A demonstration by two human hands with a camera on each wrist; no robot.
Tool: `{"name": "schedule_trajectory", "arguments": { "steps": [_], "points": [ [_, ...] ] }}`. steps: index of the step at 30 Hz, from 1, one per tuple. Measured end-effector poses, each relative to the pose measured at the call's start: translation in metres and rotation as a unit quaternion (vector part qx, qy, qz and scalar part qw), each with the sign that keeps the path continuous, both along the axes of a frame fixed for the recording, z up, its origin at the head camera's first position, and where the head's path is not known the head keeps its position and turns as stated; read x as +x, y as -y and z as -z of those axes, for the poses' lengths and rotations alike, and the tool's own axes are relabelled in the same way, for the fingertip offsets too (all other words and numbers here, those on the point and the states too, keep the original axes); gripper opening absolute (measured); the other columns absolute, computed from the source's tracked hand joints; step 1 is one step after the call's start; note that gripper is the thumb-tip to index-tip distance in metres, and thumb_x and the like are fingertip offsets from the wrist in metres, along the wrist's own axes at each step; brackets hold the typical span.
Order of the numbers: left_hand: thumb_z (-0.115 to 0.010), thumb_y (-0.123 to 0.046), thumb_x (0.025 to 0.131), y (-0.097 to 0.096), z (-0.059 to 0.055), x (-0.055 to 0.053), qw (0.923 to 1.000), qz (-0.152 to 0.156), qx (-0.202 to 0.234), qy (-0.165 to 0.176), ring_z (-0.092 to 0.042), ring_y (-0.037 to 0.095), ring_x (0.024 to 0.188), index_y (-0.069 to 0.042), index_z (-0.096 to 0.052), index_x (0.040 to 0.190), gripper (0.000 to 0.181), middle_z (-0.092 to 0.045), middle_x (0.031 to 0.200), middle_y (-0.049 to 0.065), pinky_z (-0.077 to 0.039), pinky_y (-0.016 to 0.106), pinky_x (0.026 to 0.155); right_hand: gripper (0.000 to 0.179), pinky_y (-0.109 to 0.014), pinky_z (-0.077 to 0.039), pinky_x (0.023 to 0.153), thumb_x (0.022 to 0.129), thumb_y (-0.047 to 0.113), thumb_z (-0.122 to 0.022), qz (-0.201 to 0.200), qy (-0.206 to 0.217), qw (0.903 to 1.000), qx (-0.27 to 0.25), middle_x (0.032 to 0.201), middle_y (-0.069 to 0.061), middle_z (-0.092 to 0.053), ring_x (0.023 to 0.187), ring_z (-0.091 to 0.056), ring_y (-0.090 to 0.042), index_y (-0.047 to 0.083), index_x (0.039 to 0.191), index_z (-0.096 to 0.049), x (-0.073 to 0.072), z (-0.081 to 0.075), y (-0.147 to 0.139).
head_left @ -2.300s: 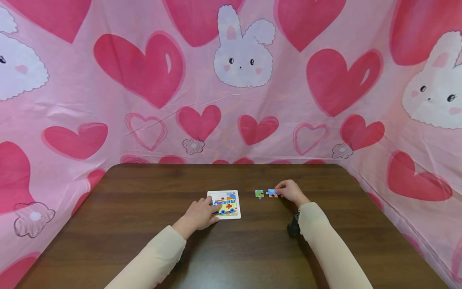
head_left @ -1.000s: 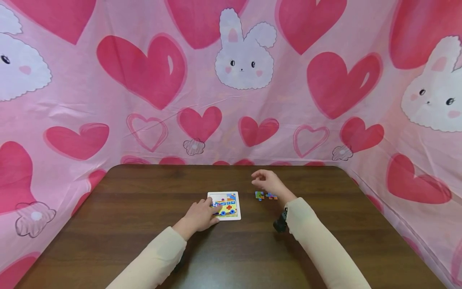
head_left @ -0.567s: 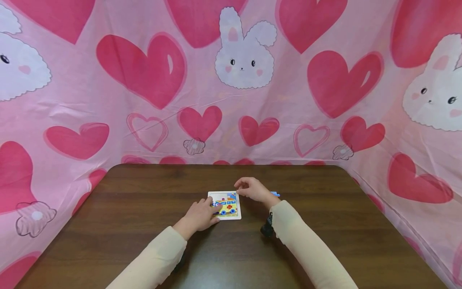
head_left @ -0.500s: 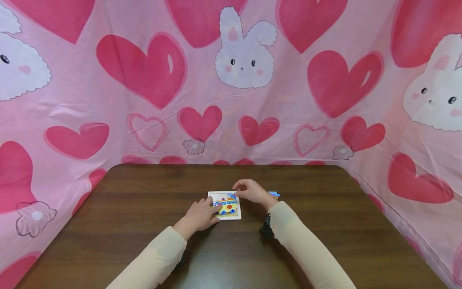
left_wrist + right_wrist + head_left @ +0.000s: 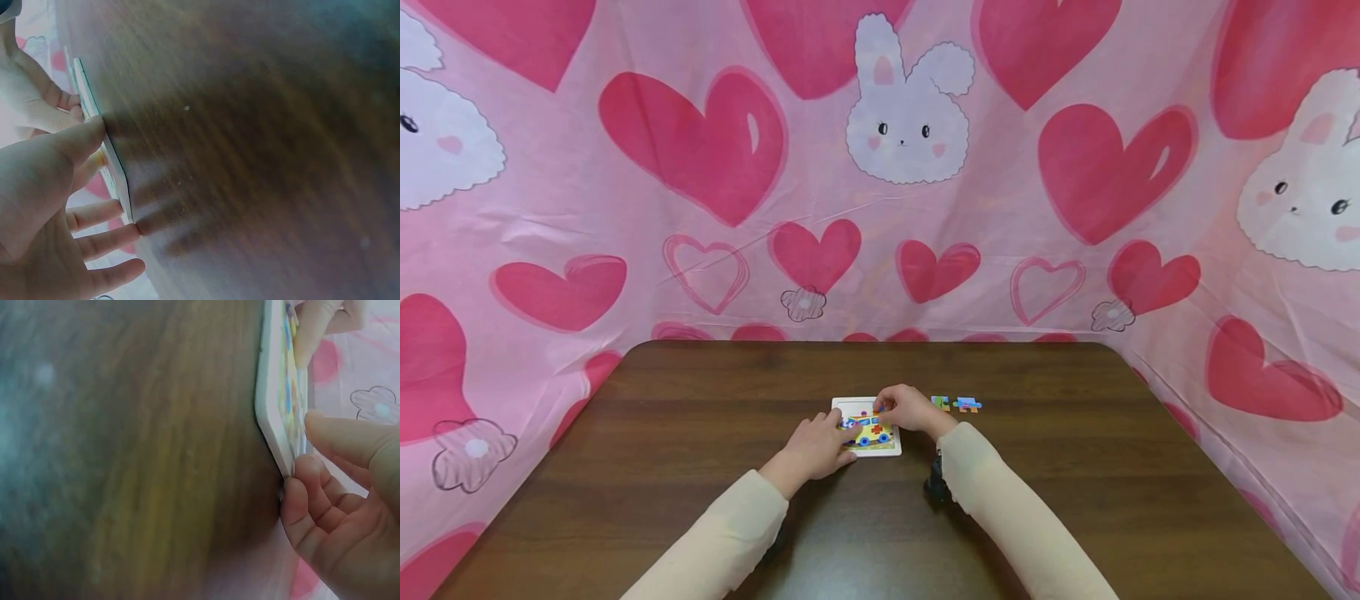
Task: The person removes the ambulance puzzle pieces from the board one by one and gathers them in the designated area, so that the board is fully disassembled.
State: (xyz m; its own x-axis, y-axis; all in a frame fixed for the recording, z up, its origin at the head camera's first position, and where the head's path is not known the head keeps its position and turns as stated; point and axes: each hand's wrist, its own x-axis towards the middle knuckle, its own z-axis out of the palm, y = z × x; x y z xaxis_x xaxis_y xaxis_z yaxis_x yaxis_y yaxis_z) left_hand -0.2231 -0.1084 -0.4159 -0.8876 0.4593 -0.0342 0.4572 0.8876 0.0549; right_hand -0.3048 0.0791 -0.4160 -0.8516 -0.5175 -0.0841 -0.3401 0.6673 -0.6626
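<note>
A white-framed jigsaw puzzle point(image 5: 867, 451) with a yellow ambulance picture lies flat on the table. My left hand point(image 5: 814, 444) rests on its left side: the thumb is at the near edge, the index finger reaches over the picture, and the other fingers spread along the frame in the left wrist view. My right hand point(image 5: 907, 407) is at the upper right of the puzzle, covering its corner. In the right wrist view its thumb point(image 5: 337, 434) is over the picture and its other fingers are bent at the frame's edge; I cannot tell whether they pinch a puzzle piece.
Two loose jigsaw pieces lie right of the puzzle: a green one point(image 5: 940, 402), partly behind the right hand, and a blue one point(image 5: 967, 405). The brown wooden table point(image 5: 737, 375) ends at a pink curtain point(image 5: 820, 192) with hearts and rabbits.
My right hand has left the loose blue piece, passed over the green one and moved left and down onto the puzzle's upper right. My left hand has stayed in place.
</note>
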Motion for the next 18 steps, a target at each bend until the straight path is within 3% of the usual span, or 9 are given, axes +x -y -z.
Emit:
{"name": "schedule_trajectory", "arguments": {
  "steps": [10, 18],
  "points": [
    [-0.062, -0.041, 0.085, 0.0, -0.002, 0.0015, 1.0, -0.001, -0.002, 0.001, -0.05, 0.031, 0.099, -0.021, -0.055, 0.129, 0.048, -0.047, 0.12, 0.018, -0.042, 0.047, 0.082, 0.009, -0.028, -0.038, 0.063, 0.081, 0.01, -0.07, 0.019, -0.011, 0.9995, 0.023, 0.072, -0.002, -0.05, 0.068, -0.046, -0.016, 0.007, 0.087, -0.063, -0.0017, 0.0035, 0.0056],
    [-0.061, -0.041, 0.086, 0.0, -0.0014, 0.0013, 1.0, -0.001, -0.004, 0.001, -0.049, 0.031, 0.099, -0.021, -0.055, 0.13, 0.048, -0.047, 0.12, 0.018, -0.041, 0.048, 0.083, 0.01, -0.036, -0.039, 0.078, 0.078, 0.008, -0.073, 0.029, -0.027, 0.999, 0.021, 0.09, -0.006, -0.046, 0.084, -0.045, -0.021, 0.008, 0.083, -0.064, -0.0019, 0.005, 0.0061]
  ]
}}
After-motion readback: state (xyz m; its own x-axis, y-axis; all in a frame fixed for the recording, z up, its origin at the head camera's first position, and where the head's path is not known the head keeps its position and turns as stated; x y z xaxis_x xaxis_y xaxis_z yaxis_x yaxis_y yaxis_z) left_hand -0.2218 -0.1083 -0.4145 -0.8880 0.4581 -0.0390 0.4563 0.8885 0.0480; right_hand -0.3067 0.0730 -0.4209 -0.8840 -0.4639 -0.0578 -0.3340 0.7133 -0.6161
